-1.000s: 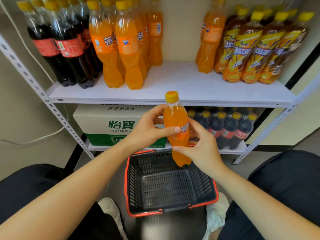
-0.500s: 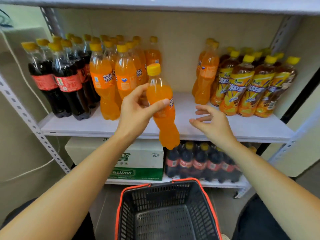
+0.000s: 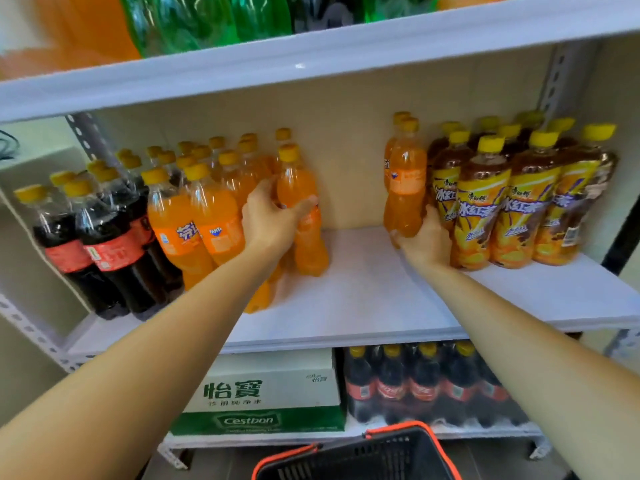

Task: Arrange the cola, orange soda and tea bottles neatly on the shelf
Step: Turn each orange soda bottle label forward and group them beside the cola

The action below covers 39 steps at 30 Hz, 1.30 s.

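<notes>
My left hand (image 3: pixel 268 220) grips an orange soda bottle (image 3: pixel 304 216) that stands on the white middle shelf (image 3: pixel 363 299), at the right end of the orange soda group (image 3: pixel 207 209). My right hand (image 3: pixel 427 242) holds the lower part of another orange soda bottle (image 3: pixel 405 188), which stands just left of the tea bottles (image 3: pixel 512 202). Cola bottles (image 3: pixel 100 244) with red labels and yellow caps fill the shelf's left end.
Bare shelf surface lies between the two orange soda bottles. The shelf above (image 3: pixel 311 53) carries green bottles. Below stand a white and green water carton (image 3: pixel 266 396) and a pack of cola (image 3: pixel 426 386). A black basket with a red rim (image 3: pixel 363 455) sits at the bottom.
My left hand carried the orange soda bottle up from the basket and set it on the middle shelf beside the other orange sodas. My right hand let go of it and took another orange bottle by the tea.
</notes>
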{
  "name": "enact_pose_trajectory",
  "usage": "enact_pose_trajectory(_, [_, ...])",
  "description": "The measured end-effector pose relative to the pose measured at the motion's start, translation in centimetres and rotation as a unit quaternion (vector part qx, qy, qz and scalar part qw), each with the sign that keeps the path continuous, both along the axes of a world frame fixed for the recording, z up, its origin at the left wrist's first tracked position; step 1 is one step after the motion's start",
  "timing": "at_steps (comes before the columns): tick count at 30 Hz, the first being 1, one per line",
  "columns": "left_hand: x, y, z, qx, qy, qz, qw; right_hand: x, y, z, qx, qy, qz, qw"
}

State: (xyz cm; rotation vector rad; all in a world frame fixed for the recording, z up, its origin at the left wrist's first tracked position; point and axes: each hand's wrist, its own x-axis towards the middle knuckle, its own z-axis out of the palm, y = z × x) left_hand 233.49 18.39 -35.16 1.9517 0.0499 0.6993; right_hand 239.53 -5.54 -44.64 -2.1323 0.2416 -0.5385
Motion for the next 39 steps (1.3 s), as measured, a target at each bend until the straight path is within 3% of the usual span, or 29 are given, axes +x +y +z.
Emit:
enact_pose_trajectory(7, [4.4, -1.0, -0.1, -0.004, 0.009, 0.051, 0.999, 0.5, 0.6, -0.1, -0.056, 0.006, -0.030, 0.998])
enact_pose_trajectory(11, [5.2, -1.2, -0.3, 0.025, 0.007, 0.061, 0.998, 0.1, 0.3, -0.4, 0.011, 0.011, 0.037, 0.999])
enact_pose_trajectory(20, [4.9, -1.6, -1.5, 0.067, 0.025, 0.056, 0.996, -3.4, -1.1, -0.4, 0.017, -0.004, 0.132, 0.991])
enact_pose_trajectory(24, [4.3, -1.7, -2.2, 0.133, 0.010, 0.070, 0.989, -5.4, -1.5, -0.7, 0.043, -0.012, 0.183, 0.982])
enact_pose_trajectory(27, [2.7, -2.0, -3.3, 0.234, -0.065, 0.083, 0.967, -6.6, -1.9, -1.0, 0.071, -0.015, 0.201, 0.977])
enact_pose_trajectory(29, [1.7, -1.8, -4.2, 0.345, -0.119, 0.080, 0.928, -7.1, -2.1, -1.3, 0.091, -0.024, 0.211, 0.973])
enact_pose_trajectory(31, [1.3, -1.2, -4.5, 0.483, -0.138, 0.069, 0.862, -7.4, -2.3, -1.5, 0.108, -0.032, 0.218, 0.969])
enact_pose_trajectory(35, [2.3, -0.3, -3.5, 0.723, -0.059, -0.031, 0.688, -7.2, -2.3, -1.8, 0.111, -0.042, 0.220, 0.968])
enact_pose_trajectory(39, [4.2, -0.2, -2.5, 0.838, -0.017, -0.059, 0.542, -6.7, -2.4, -2.0, 0.106, -0.044, 0.222, 0.968])
